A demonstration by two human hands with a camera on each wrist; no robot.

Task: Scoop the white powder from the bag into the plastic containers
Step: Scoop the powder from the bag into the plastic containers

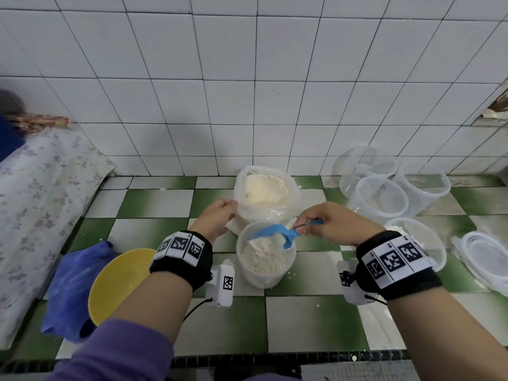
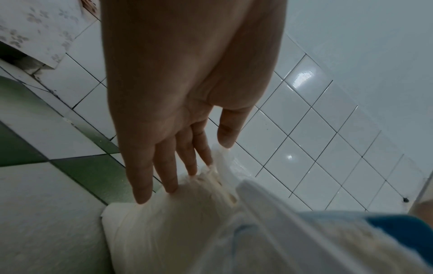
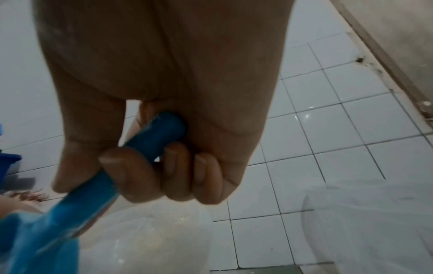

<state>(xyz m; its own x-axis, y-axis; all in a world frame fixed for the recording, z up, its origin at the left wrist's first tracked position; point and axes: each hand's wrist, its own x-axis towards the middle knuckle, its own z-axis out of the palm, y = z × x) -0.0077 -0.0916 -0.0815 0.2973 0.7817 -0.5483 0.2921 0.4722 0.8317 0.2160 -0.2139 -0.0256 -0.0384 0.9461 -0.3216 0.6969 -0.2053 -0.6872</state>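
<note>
Over the powder-filled container [image 1: 265, 257] I see my right hand [image 1: 334, 222] fisted round the blue scoop [image 1: 277, 233], tipped down; left hand [image 1: 217, 217] fingers [image 2: 164, 166] straight, thumb pinching the bag [image 1: 264, 193] rim.

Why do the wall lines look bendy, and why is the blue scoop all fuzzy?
In the head view the wide lens bows the wall tiles outward, and a soft shadow falls on them behind the bag. In the right wrist view the blue scoop is smeared by blur, close to the lens. In the left wrist view bright glare spots shine on the tiles, and the left hand looks dim.
</note>
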